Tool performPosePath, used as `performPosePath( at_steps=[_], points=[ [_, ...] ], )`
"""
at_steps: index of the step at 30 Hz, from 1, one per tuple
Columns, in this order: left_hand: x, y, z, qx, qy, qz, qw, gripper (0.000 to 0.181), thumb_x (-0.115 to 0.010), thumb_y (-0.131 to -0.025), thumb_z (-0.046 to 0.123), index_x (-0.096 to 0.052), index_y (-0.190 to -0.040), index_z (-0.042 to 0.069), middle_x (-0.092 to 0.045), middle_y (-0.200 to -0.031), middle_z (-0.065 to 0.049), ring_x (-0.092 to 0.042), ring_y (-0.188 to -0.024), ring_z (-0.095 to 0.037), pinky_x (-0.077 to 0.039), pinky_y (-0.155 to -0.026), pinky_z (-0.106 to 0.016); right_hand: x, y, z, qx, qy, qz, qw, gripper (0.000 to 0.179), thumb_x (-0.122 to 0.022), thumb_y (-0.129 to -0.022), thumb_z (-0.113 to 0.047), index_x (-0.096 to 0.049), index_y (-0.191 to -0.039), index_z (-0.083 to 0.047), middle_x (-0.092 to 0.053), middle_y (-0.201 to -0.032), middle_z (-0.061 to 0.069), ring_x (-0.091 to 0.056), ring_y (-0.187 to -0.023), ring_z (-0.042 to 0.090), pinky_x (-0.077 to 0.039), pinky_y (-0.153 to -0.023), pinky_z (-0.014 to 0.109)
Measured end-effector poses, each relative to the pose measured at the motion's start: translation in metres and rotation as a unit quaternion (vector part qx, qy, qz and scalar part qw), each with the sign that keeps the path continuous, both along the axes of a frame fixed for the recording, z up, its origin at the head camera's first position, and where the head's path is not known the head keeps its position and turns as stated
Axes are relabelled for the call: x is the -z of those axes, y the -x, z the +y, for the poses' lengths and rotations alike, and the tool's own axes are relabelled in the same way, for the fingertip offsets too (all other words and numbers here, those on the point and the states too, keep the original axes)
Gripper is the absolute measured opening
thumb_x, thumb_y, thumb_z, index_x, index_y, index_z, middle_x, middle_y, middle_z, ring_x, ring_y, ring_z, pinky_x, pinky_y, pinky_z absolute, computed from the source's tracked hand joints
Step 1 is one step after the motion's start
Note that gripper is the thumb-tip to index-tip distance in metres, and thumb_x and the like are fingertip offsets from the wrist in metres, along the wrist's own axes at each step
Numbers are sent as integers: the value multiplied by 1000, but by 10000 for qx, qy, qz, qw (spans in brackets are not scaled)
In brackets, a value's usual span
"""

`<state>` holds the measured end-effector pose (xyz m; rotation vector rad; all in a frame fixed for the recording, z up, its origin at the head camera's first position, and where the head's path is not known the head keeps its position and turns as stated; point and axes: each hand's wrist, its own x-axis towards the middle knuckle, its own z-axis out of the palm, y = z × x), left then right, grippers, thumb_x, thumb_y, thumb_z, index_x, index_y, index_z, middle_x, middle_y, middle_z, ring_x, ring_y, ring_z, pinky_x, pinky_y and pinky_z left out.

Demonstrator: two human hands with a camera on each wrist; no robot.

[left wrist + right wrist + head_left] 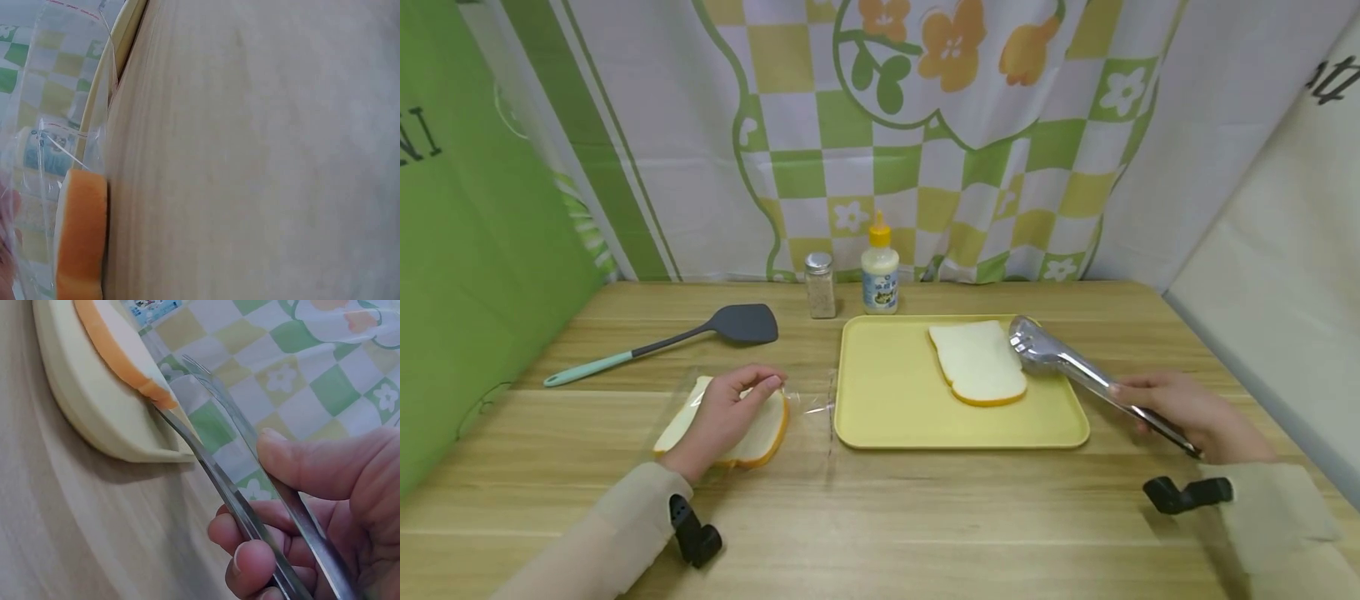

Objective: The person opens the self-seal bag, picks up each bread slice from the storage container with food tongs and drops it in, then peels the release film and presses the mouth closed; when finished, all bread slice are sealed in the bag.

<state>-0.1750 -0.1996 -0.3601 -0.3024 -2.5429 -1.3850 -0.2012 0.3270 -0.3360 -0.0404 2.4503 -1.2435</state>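
My left hand (726,412) pinches a clear plastic bag (812,425) between thumb and fingers. A slice of bread (769,429) with an orange crust lies in the bag under that hand; its crust edge fills the lower left of the left wrist view. With my right hand (1187,408) I grip metal tongs (1078,367), whose two arms stand apart in the right wrist view. A second bread slice (981,367) lies flat on the yellow tray (887,392). The tongs' lower tip reaches the crust edge of that slice; the upper tip is raised.
Behind the tray stand a shaker jar (821,287) with a metal lid and a squeeze bottle (880,271) with a yellow cap. A dark spatula (741,323) with a mint handle lies at the left. A patterned curtain (925,158) hangs at the table's back edge.
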Motion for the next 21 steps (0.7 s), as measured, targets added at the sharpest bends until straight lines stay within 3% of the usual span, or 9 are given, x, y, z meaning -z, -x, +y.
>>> performPosePath(
  at_steps=[7,17,21],
  points=[
    [-1,0,0,-8,-7,-78,10000,22,-57,-93,18,-68,-99,0,-69,-97,-11,-59,-87,-6,-47,-76,-26,-11,2,-5,-19,6,171,9999,45,-49,-97,-27,-51,-112,16,-54,-70,1,-53,-56,10,-46,-52,27],
    [-2,0,0,-41,19,-87,10000,21,-58,-92,17,-69,-100,1,-69,-98,-9,-59,-89,-4,-48,-77,-28,-31,-2,-27,-159,-440,920,9947,40,-48,-97,-26,-55,-105,12,-51,-64,1,-50,-54,12,-43,-49,29],
    [-1,-1,0,-52,30,-55,10000,20,-58,-92,17,-69,-99,3,-69,-98,-9,-59,-90,-5,-48,-77,-29,-40,-5,-41,-189,-761,1166,9901,43,-48,-97,-28,-54,-112,11,-53,-69,2,-50,-56,12,-42,-51,28]
  ],
)
